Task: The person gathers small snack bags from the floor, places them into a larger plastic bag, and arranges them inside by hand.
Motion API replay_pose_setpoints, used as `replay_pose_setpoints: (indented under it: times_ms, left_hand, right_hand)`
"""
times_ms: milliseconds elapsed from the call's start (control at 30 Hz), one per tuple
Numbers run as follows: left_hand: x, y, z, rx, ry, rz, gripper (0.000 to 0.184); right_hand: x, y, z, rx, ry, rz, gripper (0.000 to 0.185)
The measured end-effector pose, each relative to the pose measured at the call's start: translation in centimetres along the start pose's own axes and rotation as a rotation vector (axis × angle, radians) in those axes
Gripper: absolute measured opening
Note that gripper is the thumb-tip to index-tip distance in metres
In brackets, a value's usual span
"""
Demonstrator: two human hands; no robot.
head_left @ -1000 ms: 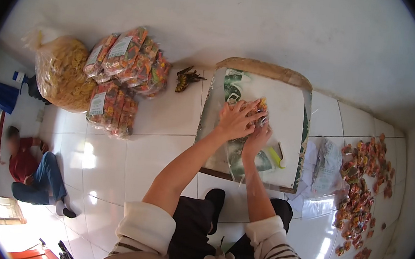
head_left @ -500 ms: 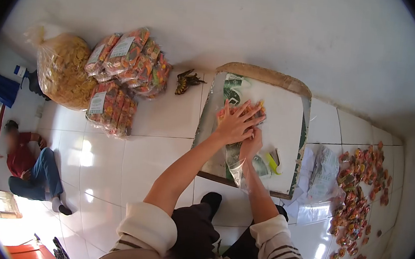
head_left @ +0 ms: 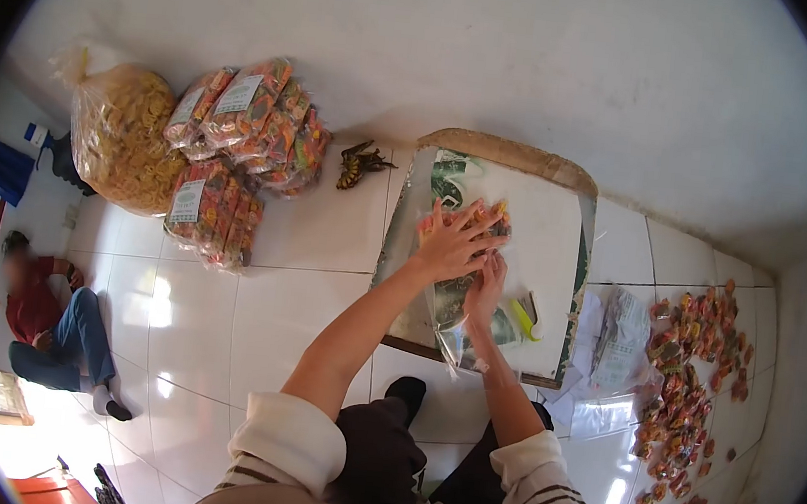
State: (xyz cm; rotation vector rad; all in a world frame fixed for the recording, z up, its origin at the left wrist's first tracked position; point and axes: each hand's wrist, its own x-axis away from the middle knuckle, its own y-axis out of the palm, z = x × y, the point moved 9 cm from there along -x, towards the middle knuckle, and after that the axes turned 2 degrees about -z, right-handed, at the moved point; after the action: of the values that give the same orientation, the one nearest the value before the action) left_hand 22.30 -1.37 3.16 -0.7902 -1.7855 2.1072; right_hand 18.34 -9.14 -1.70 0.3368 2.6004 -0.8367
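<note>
Head view, board [head_left: 548, 246] on white tiles [head_left: 305, 315], pale wall [head_left: 500, 57], left grip [head_left: 450, 251] wide on bag [head_left: 498, 220], right grip [head_left: 484, 294] unclear

There is one packet [head_left: 502, 212], one yellow-green tool [head_left: 523, 318], one worktop [head_left: 555, 213], one sack [head_left: 129, 143], three labelled bundles [head_left: 252, 111] and one person [head_left: 35, 302].
</note>
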Motion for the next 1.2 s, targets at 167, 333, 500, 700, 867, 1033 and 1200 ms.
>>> replay_pose_setpoints:
  times_ms: [167, 333, 500, 700, 867, 1033, 1200]
  left_hand:
    - [1.4, -2.7, -4.4, 0.262, -0.416, 0.230, 0.043]
    - [12.7, 1.2, -6.5, 0.766, -1.012, 0.552, 0.057]
    - [12.3, 6.0, -3.5, 0.994, -0.810, 0.321, 0.077]
    - [12.0, 6.6, -4.1, 1.278, -0.804, -0.021, 0.089]
    - [11.8, 6.8, -4.9, 1.277, -0.737, -0.006, 0.091]
    - [11.2, 7.1, -4.1, 1.252, -0.604, 0.026, 0.092]
    - [10.7, 8.8, -5.8, 1.242, -0.750, 0.055, 0.093]
  right_hand:
    - [1.4, -2.5, -0.8, -0.304, 0.225, -0.070, 0.022]
    - [2.1, -0.2, -1.9, -0.414, 0.084, -0.313, 0.013]
    - [0.8, 2.3, -3.3, -0.329, 0.009, -0.380, 0.013]
    - [-0.4, 4.3, -2.4, -0.375, 0.039, -0.417, 0.012]
    - [0.5, 4.8, -2.2, -0.508, 0.035, -0.321, 0.014]
    - [0.6, 3.5, -1.3, -0.348, -0.008, -0.283, 0.022]
    - [1.9, 4.4, -1.7, -0.379, -0.094, -0.444, 0.032]
